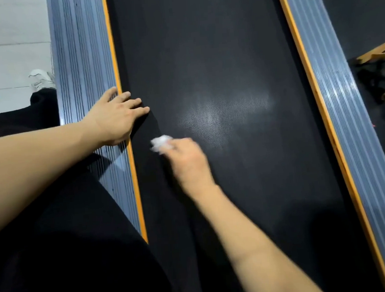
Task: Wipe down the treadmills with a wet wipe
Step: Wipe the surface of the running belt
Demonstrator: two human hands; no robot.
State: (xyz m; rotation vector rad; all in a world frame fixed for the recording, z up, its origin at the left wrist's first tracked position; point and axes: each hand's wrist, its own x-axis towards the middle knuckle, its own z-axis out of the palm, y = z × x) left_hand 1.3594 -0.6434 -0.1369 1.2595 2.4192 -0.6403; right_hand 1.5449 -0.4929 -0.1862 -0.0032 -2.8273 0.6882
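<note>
While the left hand (118, 114) lies flat with fingers spread straight, its palm on the grey ribbed side rail (86, 69) and its fingertips over the orange edge strip (113, 51) onto the black treadmill belt (202, 42), the right hand (185, 157) reaches in from below, fingers curled round a crumpled white wet wipe (160, 143) pressed to the belt near its left edge. That hand and wipe are blurred, so individual fingers are hard to make out. A pale sheen (225, 114) marks the belt just beyond. Bare belt stretches ahead and rightward to the far rail (318, 68). A white shoe (41, 80) shows on the floor, partly hidden.
</note>
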